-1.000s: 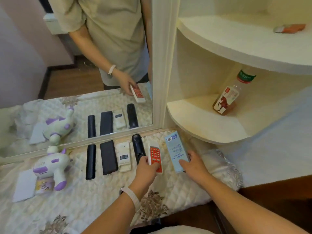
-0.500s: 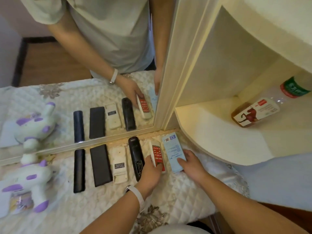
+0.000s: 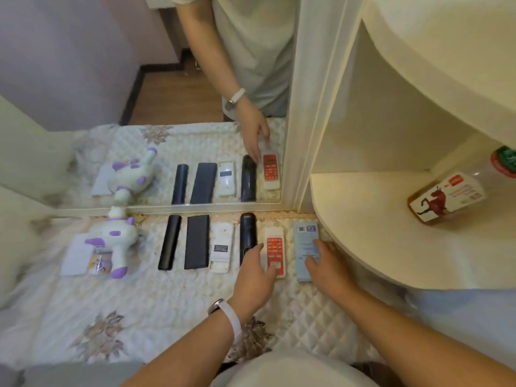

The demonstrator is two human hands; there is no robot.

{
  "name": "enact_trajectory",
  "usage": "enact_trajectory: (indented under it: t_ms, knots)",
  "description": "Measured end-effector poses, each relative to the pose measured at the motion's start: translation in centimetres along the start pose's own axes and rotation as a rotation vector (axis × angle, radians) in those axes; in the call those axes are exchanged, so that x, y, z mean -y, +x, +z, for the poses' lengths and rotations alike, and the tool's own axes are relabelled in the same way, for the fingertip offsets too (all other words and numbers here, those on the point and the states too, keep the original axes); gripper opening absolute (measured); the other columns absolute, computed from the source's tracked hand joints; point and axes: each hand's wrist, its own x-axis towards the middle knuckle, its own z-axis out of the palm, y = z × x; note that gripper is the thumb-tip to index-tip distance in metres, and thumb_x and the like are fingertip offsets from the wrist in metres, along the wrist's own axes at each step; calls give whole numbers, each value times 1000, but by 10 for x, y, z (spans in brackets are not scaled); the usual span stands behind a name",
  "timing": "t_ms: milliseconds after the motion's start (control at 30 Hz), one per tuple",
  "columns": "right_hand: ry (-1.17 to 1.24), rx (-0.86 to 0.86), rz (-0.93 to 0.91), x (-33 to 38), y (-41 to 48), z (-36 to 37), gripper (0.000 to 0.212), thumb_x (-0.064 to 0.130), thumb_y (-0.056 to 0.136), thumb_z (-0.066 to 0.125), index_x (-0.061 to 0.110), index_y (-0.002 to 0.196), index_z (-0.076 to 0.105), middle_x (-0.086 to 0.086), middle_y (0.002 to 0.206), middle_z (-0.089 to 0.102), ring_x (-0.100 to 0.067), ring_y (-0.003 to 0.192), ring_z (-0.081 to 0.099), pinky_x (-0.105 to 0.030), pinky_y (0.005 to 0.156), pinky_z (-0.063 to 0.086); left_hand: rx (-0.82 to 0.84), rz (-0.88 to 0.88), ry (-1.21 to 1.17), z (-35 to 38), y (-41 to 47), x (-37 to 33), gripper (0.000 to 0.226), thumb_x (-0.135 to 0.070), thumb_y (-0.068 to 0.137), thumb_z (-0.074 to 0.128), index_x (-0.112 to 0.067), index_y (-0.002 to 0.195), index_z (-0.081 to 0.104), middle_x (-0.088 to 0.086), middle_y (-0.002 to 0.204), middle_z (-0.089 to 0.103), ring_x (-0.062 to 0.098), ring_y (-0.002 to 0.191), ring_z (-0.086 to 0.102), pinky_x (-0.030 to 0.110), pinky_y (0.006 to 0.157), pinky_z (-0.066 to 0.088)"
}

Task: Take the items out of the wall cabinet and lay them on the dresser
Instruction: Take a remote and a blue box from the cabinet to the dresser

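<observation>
Remotes and a blue box (image 3: pixel 306 251) lie in a row along the tabletop's (image 3: pixel 145 297) back edge. Left hand (image 3: pixel 255 277) rests flat, released, on the red remote (image 3: pixel 275 251), right hand (image 3: pixel 325 263) likewise on the box. Best square both straight before reaching for the bottle (image 3: pixel 458 189) on the cabinet shelf (image 3: pixel 371 227).

- You face a mirror (image 3: pixel 83 79) that stands along the back of the dresser; it reflects a pale lilac wall (image 3: pixel 69 46), a dark skirting board (image 3: pixel 131 96) and a wooden floor (image 3: pixel 173 99).
- A quilted cream cover (image 3: pixel 139 308) with brown flower prints lies over the dresser top.
- To your right, cream curved shelves (image 3: pixel 391 247) jut out, warmly lit.
</observation>
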Motion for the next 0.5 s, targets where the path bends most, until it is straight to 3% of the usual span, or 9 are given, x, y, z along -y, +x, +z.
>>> enact_trajectory:
  t_ms: [100,133,200,267,333,500]
  knots:
    - [-94,37,-155,14,-4,-5,50,34,97,50,15,142,43,-7,146,44,-24,131,43,-38,108,39,-65,81,123,-17,-19,-5,44,-22,92,57,-27,134,47,-23,115,48,-8,102,45,-2,85,31]
    - [-144,37,-229,19,-5,-5,48,35,97,49,15,140,44,-6,144,47,-24,130,43,-37,106,40,-102,116,185,-24,-25,-6,44,-21,92,56,-23,135,48,-18,119,50,-3,106,46,0,87,31]
    - [-248,34,-374,33,-10,-8,44,38,98,45,17,136,48,-4,137,51,-24,124,47,-37,100,43,-188,145,347,-37,-37,0,50,-27,92,55,-18,140,46,-6,137,49,10,124,44,20,104,35]
    - [-321,29,-526,46,-13,-10,39,39,97,43,20,130,51,-2,131,54,-23,117,49,-37,91,45,-240,129,475,-49,-50,11,51,-32,92,54,-18,141,47,0,144,46,18,132,41,33,110,33]
    - [-383,30,-675,60,-17,-14,41,40,97,42,20,131,53,0,129,55,-22,115,49,-36,86,45,-285,116,546,-64,-67,19,48,-32,91,54,-18,137,51,3,142,49,21,131,43,37,107,36]
    - [-485,3,-965,106,-34,-28,46,39,97,46,15,135,55,-6,133,58,-28,119,52,-40,93,44,-430,101,730,-98,-114,36,44,-36,89,51,-18,128,59,7,132,58,28,120,54,44,94,47]
